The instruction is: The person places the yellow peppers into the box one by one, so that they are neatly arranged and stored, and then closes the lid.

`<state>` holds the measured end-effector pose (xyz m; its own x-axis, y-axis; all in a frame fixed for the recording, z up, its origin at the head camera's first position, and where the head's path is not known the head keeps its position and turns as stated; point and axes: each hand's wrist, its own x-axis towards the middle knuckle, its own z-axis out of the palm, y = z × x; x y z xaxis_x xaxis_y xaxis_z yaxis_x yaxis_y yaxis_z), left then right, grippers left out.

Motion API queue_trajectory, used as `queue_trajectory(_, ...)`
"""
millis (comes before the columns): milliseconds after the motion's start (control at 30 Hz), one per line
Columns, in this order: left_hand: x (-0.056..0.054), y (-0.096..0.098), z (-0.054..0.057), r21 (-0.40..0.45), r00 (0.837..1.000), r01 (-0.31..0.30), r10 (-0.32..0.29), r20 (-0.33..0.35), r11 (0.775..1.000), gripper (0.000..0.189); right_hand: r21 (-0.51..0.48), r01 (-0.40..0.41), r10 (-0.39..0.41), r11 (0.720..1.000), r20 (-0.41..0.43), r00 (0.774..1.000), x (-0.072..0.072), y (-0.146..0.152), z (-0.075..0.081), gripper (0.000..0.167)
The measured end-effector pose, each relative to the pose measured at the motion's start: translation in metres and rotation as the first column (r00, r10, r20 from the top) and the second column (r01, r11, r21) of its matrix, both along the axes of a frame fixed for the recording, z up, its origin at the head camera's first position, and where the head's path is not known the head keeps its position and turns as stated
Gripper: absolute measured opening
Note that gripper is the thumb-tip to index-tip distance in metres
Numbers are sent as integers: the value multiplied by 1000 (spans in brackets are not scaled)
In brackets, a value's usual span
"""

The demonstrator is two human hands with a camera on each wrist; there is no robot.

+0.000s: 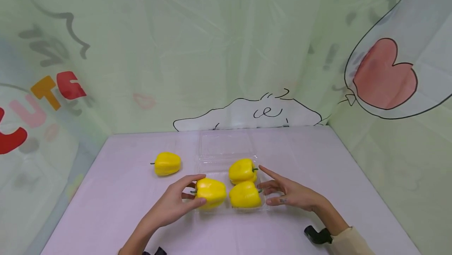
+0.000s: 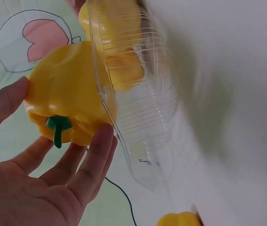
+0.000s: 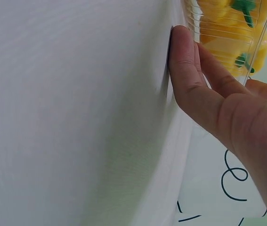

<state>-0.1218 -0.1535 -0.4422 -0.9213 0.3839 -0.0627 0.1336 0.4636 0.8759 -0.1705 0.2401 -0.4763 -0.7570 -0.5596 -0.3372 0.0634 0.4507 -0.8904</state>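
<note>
My left hand [image 1: 174, 199] grips a yellow bell pepper [image 1: 212, 193] by its stem end, thumb on the near side and fingers on the far side. That pepper is at the left part of a clear plastic clamshell container [image 2: 145, 117], partly above its rim in the left wrist view; whether it touches the bottom I cannot tell. Inside the container's right part sit two more yellow bell peppers, a far one [image 1: 241, 170] and a near one [image 1: 245, 195], stems to the right. My right hand [image 1: 291, 192] lies beside the container's right wall with fingers spread, holding no pepper.
Another yellow bell pepper [image 1: 167, 164] lies on the pale table [image 1: 116, 192], left of the container. The container's open lid [image 1: 226, 145] lies toward the back. Printed curtains [image 1: 212, 51] stand behind and on both sides. Black wrist mounts [image 1: 318, 235] sit at both forearms.
</note>
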Motion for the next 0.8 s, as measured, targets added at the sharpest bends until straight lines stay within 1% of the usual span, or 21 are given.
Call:
queue_trajectory(100,-2,1,0,-19,1000,10,-10,-18,1000,62,-3,-4,4,1000,0,1000,0,0,0,107)
queue_trajectory(400,-6,5,-1,-61,998,12,-15,-54,998,63,-7,-6,6,1000,-2,1000,0,1,0,106)
queue_trajectory(533,-7,6,-1,-94,998,-4,-1,-56,996,62,-5,-6,6,1000,-3,1000,0,1,0,106)
queue_trajectory(600,-8,6,-2,-96,999,-8,3,-52,995,63,-3,-4,4,1000,-1,1000,0,0,0,107)
queue_trajectory(800,-10,7,-3,-91,999,12,-17,-51,996,64,-1,2,-2,1000,1,1000,0,-1,0,108)
